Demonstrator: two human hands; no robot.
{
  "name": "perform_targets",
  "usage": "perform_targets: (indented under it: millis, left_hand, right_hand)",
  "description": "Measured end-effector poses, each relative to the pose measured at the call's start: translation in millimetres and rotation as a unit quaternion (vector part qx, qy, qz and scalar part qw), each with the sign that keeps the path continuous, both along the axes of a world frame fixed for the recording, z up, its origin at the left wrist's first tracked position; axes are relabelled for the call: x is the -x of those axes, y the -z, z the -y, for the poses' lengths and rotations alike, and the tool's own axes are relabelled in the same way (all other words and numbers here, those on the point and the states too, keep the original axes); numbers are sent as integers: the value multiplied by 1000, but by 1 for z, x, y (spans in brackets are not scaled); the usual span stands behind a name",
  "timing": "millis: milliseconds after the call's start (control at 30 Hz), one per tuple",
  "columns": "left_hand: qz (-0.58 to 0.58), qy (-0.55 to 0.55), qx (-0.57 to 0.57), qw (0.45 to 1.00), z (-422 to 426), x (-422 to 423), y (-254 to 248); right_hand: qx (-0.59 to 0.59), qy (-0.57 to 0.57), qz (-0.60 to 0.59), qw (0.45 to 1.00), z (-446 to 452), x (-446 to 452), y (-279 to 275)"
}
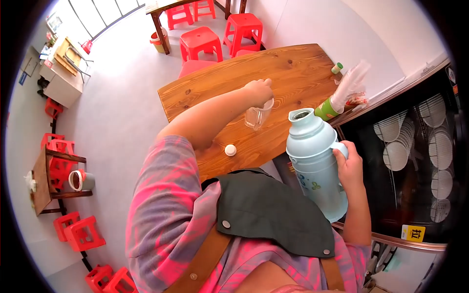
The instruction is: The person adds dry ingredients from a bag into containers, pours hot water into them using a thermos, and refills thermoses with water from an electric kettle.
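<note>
Your right hand [351,165] has its fingers wrapped on the handle of the flask [312,141], by the near edge of the table [293,73]; the flask is uncapped, with nothing pouring. A white cap [230,150] lies near that edge. Your left hand [258,92] curls at the cup [256,118], farther in; whether it grips, I can't tell.

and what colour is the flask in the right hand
The flask is pale blue; it shows best in the head view.

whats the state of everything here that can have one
flask: mouth open, held
clear cup: no lid showing, fill unclear
white cap: lying loose on the table
right hand: closed around the flask's handle
left hand: curled at the cup, grip unclear
dish cabinet: looks shut
red stools: unoccupied
</note>
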State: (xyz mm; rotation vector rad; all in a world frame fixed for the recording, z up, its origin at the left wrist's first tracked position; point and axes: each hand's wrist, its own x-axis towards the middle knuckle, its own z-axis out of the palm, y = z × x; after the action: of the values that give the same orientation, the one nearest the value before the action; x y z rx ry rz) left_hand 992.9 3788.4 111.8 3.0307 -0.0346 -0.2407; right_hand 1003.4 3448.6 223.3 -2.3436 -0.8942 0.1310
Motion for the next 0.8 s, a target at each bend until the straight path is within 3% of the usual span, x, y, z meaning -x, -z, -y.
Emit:
perform_targets:
  millis: [267,367,467,567,700,800]
  left_hand:
    - [-39,18,-46,998,-5,-31,20]
    - [-73,41,-33,996,-3,-32,6]
    - [7,198,-121,973,-11,-29,-3]
    - [-18,246,-130,960,-13,-26,-18]
    - [-47,222,-123,966,-18,-23,-30]
    - [-72,140,-27,987,-18,-13,-25]
  right_hand:
    - [38,-52,29,997,-34,-12,-2]
    - [49,-62,42,996,-38,-17,-2]
    - [72,-64,43,994,-46,-19,-6]
    - [94,-58,47,993,-53,-21,-8]
    - [95,-63,44,993,-62,-23,-12]
    - [99,-67,46,992,-65,-26,-11]
